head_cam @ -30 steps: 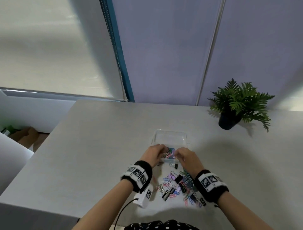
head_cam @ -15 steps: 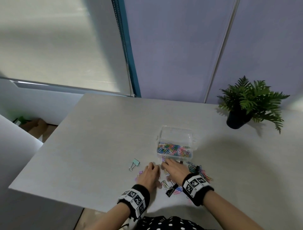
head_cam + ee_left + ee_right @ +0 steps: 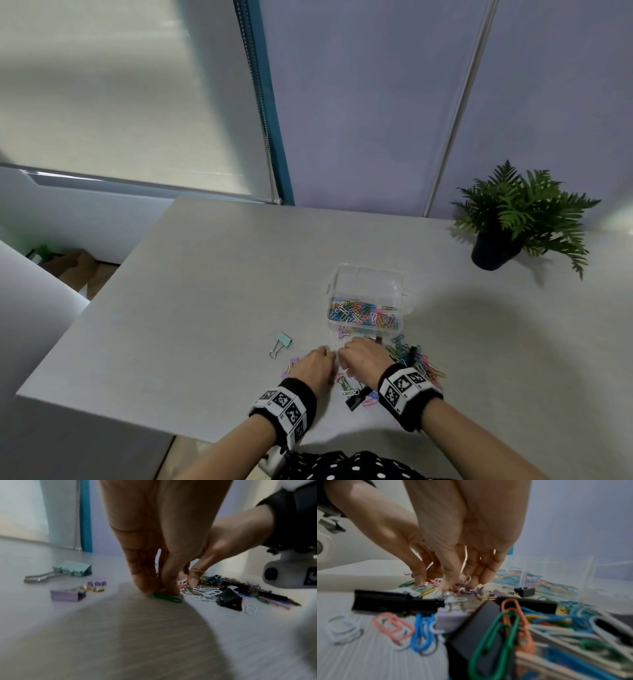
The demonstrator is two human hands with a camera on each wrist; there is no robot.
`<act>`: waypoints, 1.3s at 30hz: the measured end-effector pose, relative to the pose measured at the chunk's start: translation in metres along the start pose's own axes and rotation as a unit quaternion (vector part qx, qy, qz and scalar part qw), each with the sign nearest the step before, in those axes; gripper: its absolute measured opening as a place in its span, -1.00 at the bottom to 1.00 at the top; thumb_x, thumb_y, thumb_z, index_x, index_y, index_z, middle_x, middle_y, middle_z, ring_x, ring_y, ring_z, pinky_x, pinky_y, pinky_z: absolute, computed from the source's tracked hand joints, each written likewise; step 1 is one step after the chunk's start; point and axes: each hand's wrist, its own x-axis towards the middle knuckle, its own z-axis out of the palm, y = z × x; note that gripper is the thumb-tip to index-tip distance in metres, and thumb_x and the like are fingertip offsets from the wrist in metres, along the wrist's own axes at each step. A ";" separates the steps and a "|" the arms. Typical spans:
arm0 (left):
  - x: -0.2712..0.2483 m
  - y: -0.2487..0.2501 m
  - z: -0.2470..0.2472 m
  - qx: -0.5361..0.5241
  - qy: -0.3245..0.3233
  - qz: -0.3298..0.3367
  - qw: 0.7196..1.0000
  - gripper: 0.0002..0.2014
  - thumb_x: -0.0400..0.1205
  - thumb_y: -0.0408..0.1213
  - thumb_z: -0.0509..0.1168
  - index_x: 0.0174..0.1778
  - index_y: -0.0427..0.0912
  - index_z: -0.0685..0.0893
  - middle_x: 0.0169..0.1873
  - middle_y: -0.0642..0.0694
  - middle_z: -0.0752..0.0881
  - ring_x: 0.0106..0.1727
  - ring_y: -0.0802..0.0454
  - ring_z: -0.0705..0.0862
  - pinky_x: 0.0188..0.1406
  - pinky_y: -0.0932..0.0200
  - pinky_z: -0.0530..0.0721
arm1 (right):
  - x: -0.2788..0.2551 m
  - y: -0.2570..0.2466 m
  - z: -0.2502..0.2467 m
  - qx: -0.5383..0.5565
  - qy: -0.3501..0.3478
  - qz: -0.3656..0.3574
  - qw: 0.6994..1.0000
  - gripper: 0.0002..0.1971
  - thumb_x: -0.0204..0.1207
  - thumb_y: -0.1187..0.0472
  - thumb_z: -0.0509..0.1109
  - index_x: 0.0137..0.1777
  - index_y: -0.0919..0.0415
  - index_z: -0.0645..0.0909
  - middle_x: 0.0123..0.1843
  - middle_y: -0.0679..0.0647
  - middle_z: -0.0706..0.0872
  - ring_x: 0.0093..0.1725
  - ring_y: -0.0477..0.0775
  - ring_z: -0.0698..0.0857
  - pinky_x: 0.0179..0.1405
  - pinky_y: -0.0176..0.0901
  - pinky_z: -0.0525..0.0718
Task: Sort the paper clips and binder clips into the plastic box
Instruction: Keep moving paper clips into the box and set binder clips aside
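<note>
**Both hands down in the loose clip pile, near edge of tabletop**

Left hand (image 3: 159,545): fingers bunched together, tips pointing down, pinching at a green paper clip (image 3: 167,598) that lies flat on the tabletop (image 3: 205,291). Clip not lifted.

Right hand (image 3: 462,536): fingers curled down, close together, tips touching a tangle of coloured paper clips (image 3: 436,586) just beside the left hand. Cannot tell if any clip is actually gripped; fingertips blurred.

The two hands sit side by side, almost touching, close to the tabletop's near edge.

Plastic box (image 3: 368,284): clear, open, just beyond the hands toward the far edge; near compartment holds many coloured paper clips, far part looks bare.

Loose items: mint binder clip (image 3: 281,342) left of the hands, well apart from the pile; two lilac binder clips (image 3: 68,595) nearer the left hand; black binder clips (image 3: 395,601) and more paper clips under and right of the right wrist.

Potted plant (image 3: 513,219) at far right corner.
</note>
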 end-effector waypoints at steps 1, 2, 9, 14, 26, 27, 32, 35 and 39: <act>0.000 0.000 0.000 0.016 -0.004 0.012 1.000 -0.75 0.63 -0.35 0.16 0.21 -0.31 0.49 0.18 -0.26 0.54 0.20 -0.22 0.58 0.19 -0.05 0.56 | 0.000 0.002 0.001 0.021 0.006 0.005 1.000 -0.88 0.49 0.26 0.37 0.01 0.16 0.61 0.07 0.11 0.70 0.16 0.15 0.53 0.13 -0.05 0.43; 0.001 0.000 0.000 0.032 -0.006 0.025 0.999 -0.74 0.64 -0.34 0.17 0.23 -0.31 0.48 0.18 -0.26 0.54 0.21 -0.21 0.57 0.18 -0.05 0.58 | -0.001 0.004 0.001 0.052 0.015 0.015 0.998 -0.90 0.47 0.22 0.39 -0.02 0.14 0.62 0.06 0.09 0.70 0.14 0.12 0.54 0.11 -0.07 0.45; -0.005 -0.008 -0.003 0.033 0.004 0.061 0.998 -0.79 0.65 -0.30 0.09 0.14 -0.26 0.51 0.11 -0.23 0.58 0.12 -0.22 0.62 0.04 -0.08 0.63 | -0.020 0.024 -0.006 0.452 0.084 0.097 0.883 -0.79 0.35 0.41 0.49 -0.33 0.10 0.59 -0.36 0.03 0.71 -0.37 -0.15 0.67 -0.25 -0.27 0.67; 0.008 -0.014 -0.024 -0.107 -0.002 0.048 0.993 -0.83 0.63 -0.33 0.14 0.01 -0.28 0.61 -0.02 -0.27 0.73 -0.04 -0.16 0.70 0.04 0.07 0.66 | -0.036 0.042 -0.016 0.643 0.104 0.166 0.741 -0.91 0.41 0.50 0.41 -0.21 0.35 0.58 -0.29 0.21 0.67 -0.38 0.04 0.75 -0.36 -0.17 0.75; 0.084 0.018 -0.091 -0.140 0.077 0.032 0.987 -0.74 0.65 -0.38 0.15 0.17 -0.32 0.67 0.14 -0.28 0.73 0.20 -0.18 0.66 0.25 0.10 0.51 | 0.003 0.090 -0.052 0.575 0.228 0.211 0.757 -0.86 0.43 0.52 0.37 -0.27 0.31 0.61 -0.27 0.24 0.66 -0.29 0.19 0.72 -0.17 -0.10 0.77; 0.084 0.014 -0.091 -0.132 0.069 0.032 0.988 -0.73 0.65 -0.38 0.16 0.20 -0.30 0.67 0.17 -0.25 0.72 0.23 -0.16 0.64 0.29 0.12 0.48 | 0.005 0.092 -0.051 0.513 0.222 0.214 0.801 -0.90 0.42 0.49 0.39 -0.24 0.31 0.65 -0.24 0.22 0.68 -0.22 0.17 0.72 -0.09 -0.08 0.75; 0.053 -0.018 -0.082 -0.155 0.076 0.041 0.984 -0.70 0.63 -0.50 0.13 0.21 -0.30 0.66 0.12 -0.22 0.75 0.13 -0.10 0.71 0.16 0.25 0.59 | -0.015 0.077 -0.043 0.290 0.239 0.125 0.918 -0.91 0.48 0.43 0.35 -0.09 0.33 0.68 -0.09 0.17 0.74 -0.10 0.08 0.69 0.02 -0.18 0.65; 0.021 -0.041 -0.069 -0.181 0.052 0.052 0.981 -0.66 0.55 -0.65 0.08 0.07 -0.33 0.69 -0.05 -0.25 0.78 -0.30 0.25 0.71 -0.32 0.62 0.53 | -0.032 0.060 -0.031 0.234 0.200 0.028 0.951 -0.92 0.52 0.38 0.32 -0.10 0.28 0.65 -0.06 0.11 0.70 -0.09 -0.01 0.64 0.00 -0.25 0.63; -0.010 -0.047 -0.035 -0.126 -0.013 0.084 0.988 -0.73 0.56 -0.54 0.15 0.04 -0.27 0.69 -0.10 -0.14 0.71 -0.28 0.35 0.61 -0.20 0.63 0.51 | -0.029 0.036 -0.011 0.187 0.105 0.008 0.977 -0.86 0.59 0.25 0.23 -0.02 0.25 0.61 0.02 0.08 0.67 -0.06 -0.10 0.53 -0.08 -0.42 0.45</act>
